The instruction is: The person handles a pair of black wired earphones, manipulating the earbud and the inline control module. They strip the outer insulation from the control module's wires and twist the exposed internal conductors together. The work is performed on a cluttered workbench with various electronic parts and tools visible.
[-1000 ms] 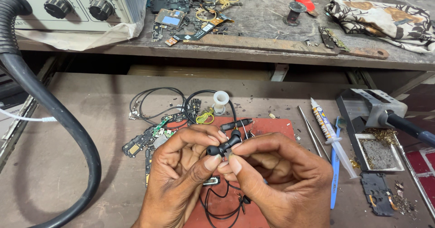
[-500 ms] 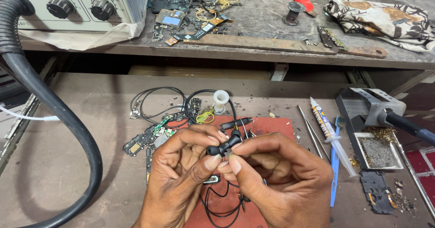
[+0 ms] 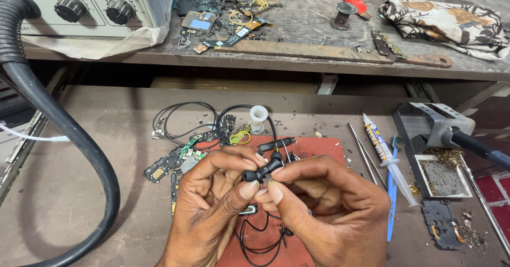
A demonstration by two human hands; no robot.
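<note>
Both hands meet over the red work mat (image 3: 319, 147), centre-low in the head view. Left hand (image 3: 212, 203) has its fingers curled shut, thumb and forefinger pinching the lower end of a small black earbud piece (image 3: 264, 170). Right hand (image 3: 329, 208) is also closed, thumb and fingertips pinching the same piece from the other side, just beside the left thumb. The piece sits tilted, upper end toward the right, held clear above the mat. A thin black cable (image 3: 260, 240) loops on the mat under the hands; whether it joins the earbud piece I cannot tell. Just behind the hands: a small black component with wires (image 3: 276, 145), a white plastic spool (image 3: 258, 118), a yellow wire bit (image 3: 240, 136), coiled black cables (image 3: 180, 121) and green circuit board scraps (image 3: 175, 158). Right of the mat: metal tweezers (image 3: 364, 155), a syringe with label (image 3: 388, 158), a blue tool (image 3: 392, 192) under it, and a soldering iron stand (image 3: 435, 123) with a tray of brass wool (image 3: 443, 174). A thick black hose (image 3: 64, 134) curves down the left side from the hot air station (image 3: 90, 4) on the upper shelf. The shelf also holds a flat metal file (image 3: 319, 52), phone parts (image 3: 212, 12) and a patterned cloth (image 3: 446, 23).
</note>
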